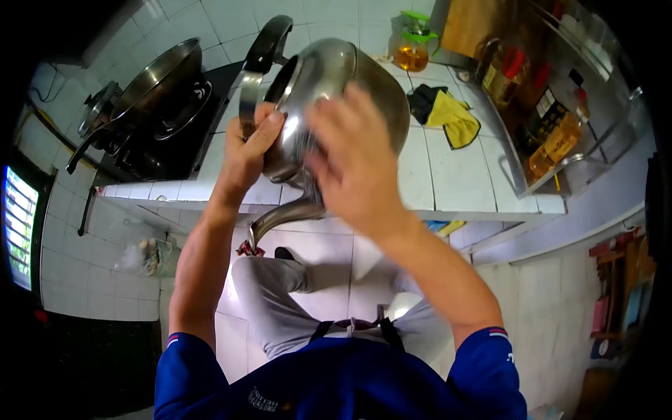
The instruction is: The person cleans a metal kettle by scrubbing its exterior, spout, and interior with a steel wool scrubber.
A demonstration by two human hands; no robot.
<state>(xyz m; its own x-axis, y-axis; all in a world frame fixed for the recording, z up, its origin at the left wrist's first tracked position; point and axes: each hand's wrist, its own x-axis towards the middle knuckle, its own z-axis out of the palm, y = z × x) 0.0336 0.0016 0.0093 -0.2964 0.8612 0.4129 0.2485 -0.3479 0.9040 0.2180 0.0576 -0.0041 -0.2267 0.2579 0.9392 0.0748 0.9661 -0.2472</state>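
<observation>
A shiny metal kettle is tipped over above the counter's front edge, its curved spout pointing down towards me. My left hand is closed on the kettle near its open rim, thumb on the outside, beside the base of the black-gripped handle. Across the kettle's side lies my right hand, blurred by motion, so its fingers are unclear. Whether anything is under that palm is hidden.
A wok stands on the black stove at the left. Behind the kettle are a green-lidded glass jug and a yellow-and-black cloth on the white-tiled counter. A rack at the right holds bottles.
</observation>
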